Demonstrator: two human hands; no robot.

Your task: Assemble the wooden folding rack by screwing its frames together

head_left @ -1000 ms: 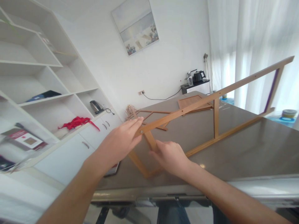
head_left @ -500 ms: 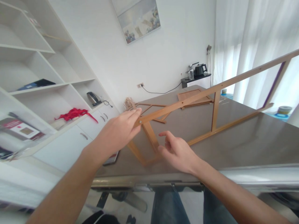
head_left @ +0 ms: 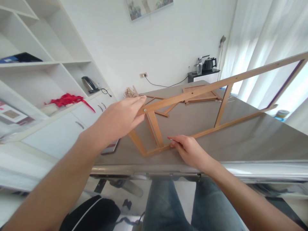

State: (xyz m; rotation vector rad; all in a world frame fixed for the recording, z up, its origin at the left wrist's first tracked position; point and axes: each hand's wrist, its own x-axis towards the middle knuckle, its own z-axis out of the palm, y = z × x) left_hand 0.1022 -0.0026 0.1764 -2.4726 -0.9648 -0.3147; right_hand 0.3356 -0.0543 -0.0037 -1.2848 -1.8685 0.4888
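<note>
A long wooden frame (head_left: 209, 88) with crosspieces stands on its side on the grey table, reaching off to the right. My left hand (head_left: 117, 117) is wrapped around the left end of its upper rail, beside a small metal screw head (head_left: 144, 110). Low down, my right hand (head_left: 191, 150) is closed in a pinch at the lower rail. A tiny silvery metal piece (head_left: 171, 139) shows at its fingertips; its exact kind is too small to make out.
Further back on the table (head_left: 240, 141) lie thin wooden strips (head_left: 166, 114) and a wooden panel (head_left: 202, 93). A flat tablet-like object (head_left: 111, 147) is left of the frame. Shelves with a kettle (head_left: 89, 84) and red cloth (head_left: 68, 100) stand left; a black kettle (head_left: 209, 64) stands behind.
My right hand has closed from an extended index finger into a pinch, with a metal piece now showing. My left hand keeps its hold. The view has tilted downward.
</note>
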